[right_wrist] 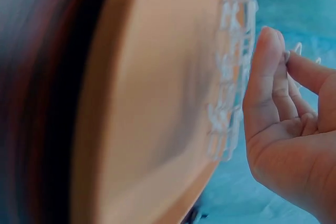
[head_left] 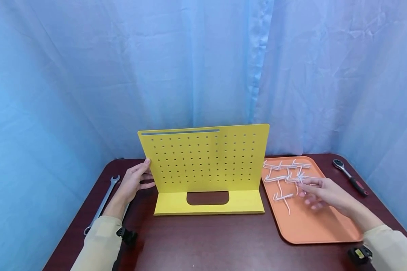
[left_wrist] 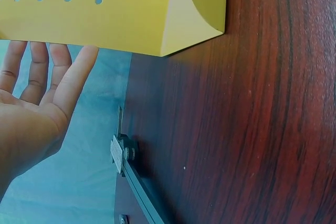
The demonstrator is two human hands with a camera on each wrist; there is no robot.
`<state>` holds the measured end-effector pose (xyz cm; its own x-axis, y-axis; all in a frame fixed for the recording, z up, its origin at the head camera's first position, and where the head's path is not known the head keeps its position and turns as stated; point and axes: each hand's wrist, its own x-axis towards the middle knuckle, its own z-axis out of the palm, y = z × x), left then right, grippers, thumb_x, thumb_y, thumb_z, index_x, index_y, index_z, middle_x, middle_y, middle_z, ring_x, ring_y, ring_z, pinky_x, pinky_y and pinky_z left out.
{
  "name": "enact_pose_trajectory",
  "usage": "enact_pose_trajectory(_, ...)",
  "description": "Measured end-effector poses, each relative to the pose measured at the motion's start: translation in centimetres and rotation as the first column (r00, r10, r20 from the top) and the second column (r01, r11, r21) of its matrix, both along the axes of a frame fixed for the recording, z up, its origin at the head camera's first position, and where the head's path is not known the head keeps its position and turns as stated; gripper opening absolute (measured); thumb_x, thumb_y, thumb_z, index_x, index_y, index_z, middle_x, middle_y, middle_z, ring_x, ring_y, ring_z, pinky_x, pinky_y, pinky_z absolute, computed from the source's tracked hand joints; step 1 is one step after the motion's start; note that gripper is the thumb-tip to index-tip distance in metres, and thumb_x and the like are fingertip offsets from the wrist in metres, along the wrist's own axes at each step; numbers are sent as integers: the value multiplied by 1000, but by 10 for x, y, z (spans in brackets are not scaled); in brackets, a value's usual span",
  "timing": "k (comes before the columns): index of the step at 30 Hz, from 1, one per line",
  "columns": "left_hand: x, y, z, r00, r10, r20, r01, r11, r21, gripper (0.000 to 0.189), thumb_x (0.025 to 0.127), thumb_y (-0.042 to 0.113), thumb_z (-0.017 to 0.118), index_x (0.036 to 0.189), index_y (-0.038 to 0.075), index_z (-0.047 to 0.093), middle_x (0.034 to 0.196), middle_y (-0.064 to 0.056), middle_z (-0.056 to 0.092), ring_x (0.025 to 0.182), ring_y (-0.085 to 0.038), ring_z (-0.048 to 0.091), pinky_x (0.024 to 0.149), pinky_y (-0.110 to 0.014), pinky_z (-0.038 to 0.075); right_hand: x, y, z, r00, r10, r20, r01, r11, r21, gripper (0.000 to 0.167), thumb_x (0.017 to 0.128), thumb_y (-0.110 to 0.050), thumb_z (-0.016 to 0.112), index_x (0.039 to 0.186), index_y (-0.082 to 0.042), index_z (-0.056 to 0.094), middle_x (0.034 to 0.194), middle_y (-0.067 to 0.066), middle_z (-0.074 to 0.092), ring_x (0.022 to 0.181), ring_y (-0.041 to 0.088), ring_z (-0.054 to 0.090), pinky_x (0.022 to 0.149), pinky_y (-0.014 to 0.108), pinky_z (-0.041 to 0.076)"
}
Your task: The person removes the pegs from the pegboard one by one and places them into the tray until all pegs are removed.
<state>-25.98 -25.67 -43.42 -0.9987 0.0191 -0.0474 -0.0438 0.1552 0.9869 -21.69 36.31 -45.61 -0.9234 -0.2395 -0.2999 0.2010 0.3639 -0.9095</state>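
Note:
A yellow pegboard [head_left: 203,158] stands upright on its yellow base on the table. My left hand [head_left: 137,180] holds its left edge, the thumb at the edge and the fingers reaching behind. In the left wrist view those fingers [left_wrist: 38,72] are fairly straight, with their tips at or behind the edge. Over the orange tray [head_left: 312,229], my right hand [head_left: 320,192] pinches a white wire hook [right_wrist: 286,55] between thumb and index finger; most of the hook is hidden by the fingers. Several more white hooks [head_left: 283,197] lie on the tray's left and far parts.
A combination wrench [head_left: 103,203] lies along the table's left side, with a caliper [left_wrist: 122,153] nearer the left forearm. Right of the tray is a ratchet wrench [head_left: 351,178] with a black and red handle. Blue curtains [head_left: 203,67] enclose the table's back and sides.

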Motion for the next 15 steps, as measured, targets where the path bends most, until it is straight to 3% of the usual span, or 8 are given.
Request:
enact_pose_trajectory(6,-1,-1,-1,1000,2,10,-3,1000,19,64,97,61,59,125,4,64,110,-17,64,94,-25,67,79,-44,62,0,16,-13,995,75,67,-74,997,-17,42,107,-31,55,129,4,52,98,9,69,78,20,69,65,42,62)
enact_pose_trajectory(15,-2,-1,-2,1000,5,13,-5,1000,19,63,97,61,58,124,4,65,112,-20,62,94,-26,67,79,-44,61,-3,32,-22,968,208,144,-196,976,-90,37,109,-27,50,129,3,59,98,8,69,80,15,69,65,37,62)
